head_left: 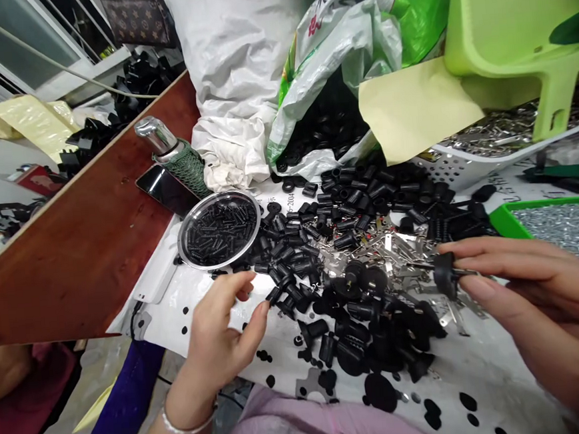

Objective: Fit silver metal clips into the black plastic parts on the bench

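My left hand (225, 329) hovers low over the near edge of a heap of small black plastic sleeves (292, 257), thumb and forefinger pinched at one sleeve (274, 294). My right hand (529, 278) grips a round black plug part (444, 275) between thumb and fingers, with a metal pin sticking out of it. More black plug parts (369, 331) and flat silver metal blades (397, 252) lie mixed on the white sheet (482, 369) between my hands.
A round metal dish (219, 230) of small black pieces stands left of the heap. Behind it lie a phone (164, 187) and a steel flask (174, 152) on a brown tabletop (72, 254). A green tray (560, 222) of silver parts is at right, bags and a white basket (465, 156) behind.
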A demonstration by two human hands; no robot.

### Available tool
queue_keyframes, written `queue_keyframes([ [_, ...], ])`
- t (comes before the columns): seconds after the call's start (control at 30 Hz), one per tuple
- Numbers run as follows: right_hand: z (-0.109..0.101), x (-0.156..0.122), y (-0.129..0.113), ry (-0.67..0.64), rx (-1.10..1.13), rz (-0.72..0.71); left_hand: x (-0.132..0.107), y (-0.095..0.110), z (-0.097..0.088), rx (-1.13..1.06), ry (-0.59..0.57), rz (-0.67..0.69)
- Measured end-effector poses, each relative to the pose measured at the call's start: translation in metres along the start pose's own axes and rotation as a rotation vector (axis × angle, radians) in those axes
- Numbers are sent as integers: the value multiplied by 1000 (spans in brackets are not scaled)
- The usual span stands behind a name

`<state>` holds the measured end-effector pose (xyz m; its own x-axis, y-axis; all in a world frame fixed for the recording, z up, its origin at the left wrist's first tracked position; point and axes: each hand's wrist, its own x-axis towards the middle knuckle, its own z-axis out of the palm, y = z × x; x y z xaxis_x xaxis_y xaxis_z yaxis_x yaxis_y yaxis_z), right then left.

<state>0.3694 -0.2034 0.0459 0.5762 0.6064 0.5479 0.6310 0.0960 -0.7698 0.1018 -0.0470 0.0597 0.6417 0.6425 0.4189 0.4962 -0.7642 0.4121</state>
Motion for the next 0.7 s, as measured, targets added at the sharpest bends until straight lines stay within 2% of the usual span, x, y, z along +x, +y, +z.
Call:
queue_keyframes([
  [0.13,3,-2,0,-30,-13,-7,-10,-16,25,105,-204,-40],
  [0.33,11,-2,-2,-82,-5,-5,-16,-21,47,203,-206,-10],
  [0.5,14,0,-6,-119,-3,-43,-19,-22,48,166,-156,-27],
  [0.7,21,-6,-14,-238,46,-59,-16,-12,34,-12,-102,-84],
])
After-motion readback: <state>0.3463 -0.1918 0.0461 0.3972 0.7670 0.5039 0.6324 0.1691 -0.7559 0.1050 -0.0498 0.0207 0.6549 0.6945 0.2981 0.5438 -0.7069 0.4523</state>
